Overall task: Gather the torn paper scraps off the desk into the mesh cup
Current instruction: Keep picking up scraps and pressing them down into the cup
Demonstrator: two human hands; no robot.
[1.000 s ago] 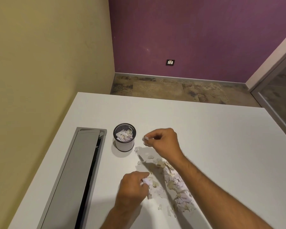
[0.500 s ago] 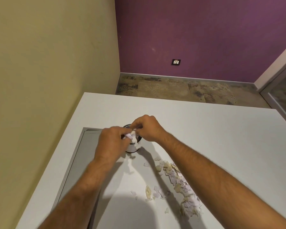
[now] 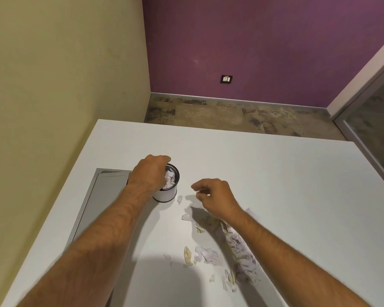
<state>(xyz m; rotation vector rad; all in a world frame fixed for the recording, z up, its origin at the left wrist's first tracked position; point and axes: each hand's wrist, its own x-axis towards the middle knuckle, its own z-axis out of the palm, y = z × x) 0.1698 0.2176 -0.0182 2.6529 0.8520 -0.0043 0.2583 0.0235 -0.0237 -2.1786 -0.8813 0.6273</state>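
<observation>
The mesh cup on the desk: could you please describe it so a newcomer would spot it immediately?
On the white desk, look just right of the grey hatch set into its left side. The mesh cup stands there under the left hand: a small upright cylinder with a dark rim, the only container, already holding paper scraps.

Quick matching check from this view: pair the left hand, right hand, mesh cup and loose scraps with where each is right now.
Things:
1. left hand
2. right hand
3. mesh cup
4. loose scraps

Places:
A. strewn on the desk under the right forearm
B. upright beside the grey desk hatch
C. over the cup's mouth
D. raised above the desk, right of the cup

Pairs: 1-C, 2-D, 3-B, 4-A
</observation>
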